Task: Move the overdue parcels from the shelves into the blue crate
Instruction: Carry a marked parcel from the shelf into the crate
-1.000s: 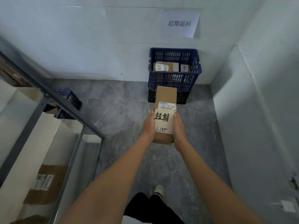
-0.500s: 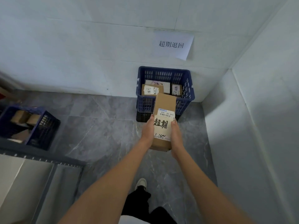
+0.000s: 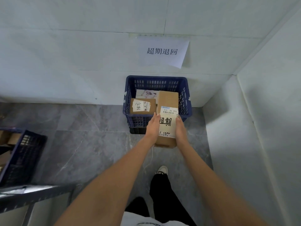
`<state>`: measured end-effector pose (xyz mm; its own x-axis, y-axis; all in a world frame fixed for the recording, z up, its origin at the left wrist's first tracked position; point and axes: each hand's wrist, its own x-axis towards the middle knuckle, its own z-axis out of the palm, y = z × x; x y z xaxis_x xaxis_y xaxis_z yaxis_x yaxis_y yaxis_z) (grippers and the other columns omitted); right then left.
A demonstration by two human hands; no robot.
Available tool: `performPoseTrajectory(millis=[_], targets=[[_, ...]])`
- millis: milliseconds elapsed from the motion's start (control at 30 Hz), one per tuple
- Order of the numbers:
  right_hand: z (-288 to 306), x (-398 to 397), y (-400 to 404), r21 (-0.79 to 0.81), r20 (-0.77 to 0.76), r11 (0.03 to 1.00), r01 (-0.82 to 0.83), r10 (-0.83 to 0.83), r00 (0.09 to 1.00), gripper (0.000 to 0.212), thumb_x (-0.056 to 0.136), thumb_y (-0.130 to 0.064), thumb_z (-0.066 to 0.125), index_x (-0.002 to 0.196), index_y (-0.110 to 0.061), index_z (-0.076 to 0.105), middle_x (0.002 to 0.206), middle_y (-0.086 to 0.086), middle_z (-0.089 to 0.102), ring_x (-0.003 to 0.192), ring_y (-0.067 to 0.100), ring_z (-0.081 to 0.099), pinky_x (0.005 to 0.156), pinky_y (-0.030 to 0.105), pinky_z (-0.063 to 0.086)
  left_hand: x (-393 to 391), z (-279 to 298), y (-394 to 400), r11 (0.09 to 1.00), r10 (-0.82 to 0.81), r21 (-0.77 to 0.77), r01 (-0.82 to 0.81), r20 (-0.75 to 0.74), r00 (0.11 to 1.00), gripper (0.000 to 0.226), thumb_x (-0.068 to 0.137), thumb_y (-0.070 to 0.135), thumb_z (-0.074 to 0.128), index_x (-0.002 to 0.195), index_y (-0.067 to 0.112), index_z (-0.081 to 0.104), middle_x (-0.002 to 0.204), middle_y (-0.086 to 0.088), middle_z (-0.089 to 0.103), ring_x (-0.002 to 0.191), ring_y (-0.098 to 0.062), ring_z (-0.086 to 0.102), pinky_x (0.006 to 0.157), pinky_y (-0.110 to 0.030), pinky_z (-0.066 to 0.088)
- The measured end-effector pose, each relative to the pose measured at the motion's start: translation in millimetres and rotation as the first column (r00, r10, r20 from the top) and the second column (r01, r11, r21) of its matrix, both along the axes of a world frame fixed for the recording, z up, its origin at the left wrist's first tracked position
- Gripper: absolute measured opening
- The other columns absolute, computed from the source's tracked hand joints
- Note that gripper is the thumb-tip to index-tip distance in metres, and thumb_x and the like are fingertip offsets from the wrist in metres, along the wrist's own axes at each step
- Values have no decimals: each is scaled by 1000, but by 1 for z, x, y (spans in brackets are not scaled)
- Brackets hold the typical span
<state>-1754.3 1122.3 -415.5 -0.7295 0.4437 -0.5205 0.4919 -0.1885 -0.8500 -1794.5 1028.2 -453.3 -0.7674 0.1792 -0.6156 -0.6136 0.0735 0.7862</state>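
Cardboard parcel (image 3: 167,101) now over blue crate (image 3: 187,98), closer than a second ago; left hand (image 3: 154,126), right hand (image 3: 180,128) clamping sides; drop next.

Held parcel (image 3: 167,101) over crate (image 3: 187,101); two parcels (image 3: 143,106) inside, left.

Head-worn view, forward and downward.

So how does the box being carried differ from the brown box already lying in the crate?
The carried box is longer, gripped between the left hand and right hand, its far end over the blue crate. The smaller box lies loose inside. The carried box's label is larger. Both are brown cardboard with handwritten labels.
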Motion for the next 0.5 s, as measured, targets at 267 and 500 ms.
performPoseTrajectory(millis=[267,500], targets=[[-28,-80,70,15,1,998,-68,68,998,38,105,-39,29,133,-23,50,118,3,66,104,19,65,88,37,55,-81,17,66,999,-35,-12,36,28,999,67,89,63,35,148,30,35,134,-2,56,116,-20,57,103,-46,45],[-75,-158,112,66,105,996,-59,52,993,43,101,-49,32,137,-28,45,115,0,66,102,20,66,91,48,55,-159,-15,104,998,-61,22,59,107,992,52,103,44,31,148,19,32,135,-9,54,113,-21,56,92,-35,49]])
